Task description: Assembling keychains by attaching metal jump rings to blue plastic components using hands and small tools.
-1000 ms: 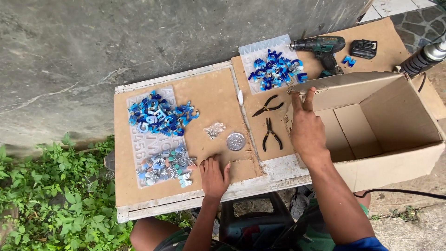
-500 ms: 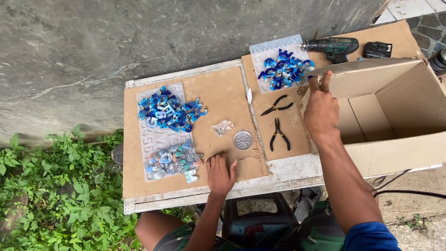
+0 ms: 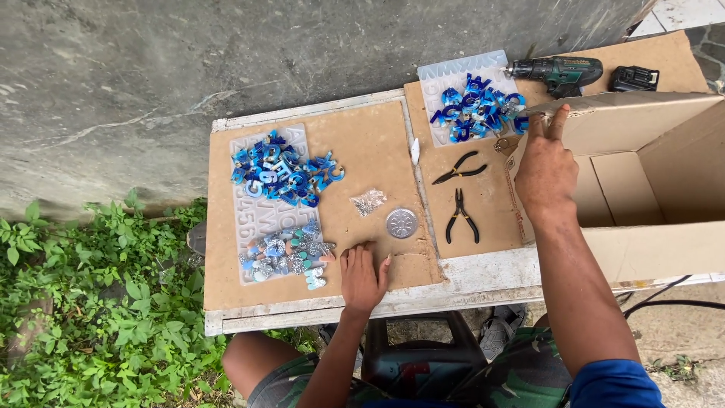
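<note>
Right hand grips the cardboard box flap — box mouth up, long axis left-right — left hand flat, released.

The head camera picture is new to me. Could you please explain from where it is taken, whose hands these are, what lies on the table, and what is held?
The camera sits on a person's head and looks down at that person's own two bare hands; there is no machine. The left hand lies flat on the brown board that covers the table. The right hand holds the flap of an open cardboard box. On the board lie blue letter shapes, paler glittery letters, a round silver disc, two black pliers, more blue letters on a clear mould, and a green cordless drill.
</note>
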